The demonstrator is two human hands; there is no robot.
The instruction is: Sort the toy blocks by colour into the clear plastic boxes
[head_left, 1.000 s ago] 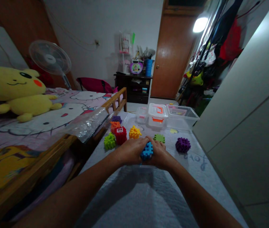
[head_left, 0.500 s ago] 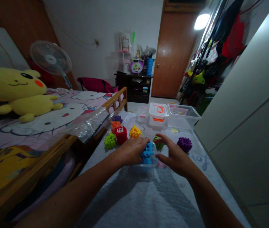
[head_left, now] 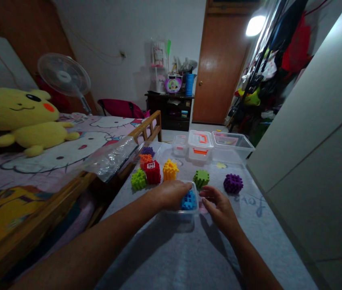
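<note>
A clear plastic box [head_left: 182,217] stands on the cloth-covered table before me. My left hand [head_left: 173,193] reaches into it from the left, its fingers closed on a blue interlocking building block [head_left: 189,200]; the fingertips are partly hidden. To the right of the box, my right hand [head_left: 217,204] is half curled with thumb and fingers apart, holding nothing. Just behind the box sits a light green block [head_left: 201,179]. A yellow block [head_left: 170,170], a red block with a white window [head_left: 153,173] and a lime green block [head_left: 138,179] are grouped to the left.
A purple block [head_left: 233,183] lies at the right. Orange [head_left: 145,160] and dark purple [head_left: 148,151] blocks stand at the back left. Along the far edge are a lidded box with orange latches [head_left: 200,151] and an open clear bin [head_left: 233,153]. A wooden bed rail [head_left: 86,185] borders the left.
My left hand has lowered the blue block deeper into the clear box. My right hand has drawn down and back, away from the light green block, with its fingers more curled.
</note>
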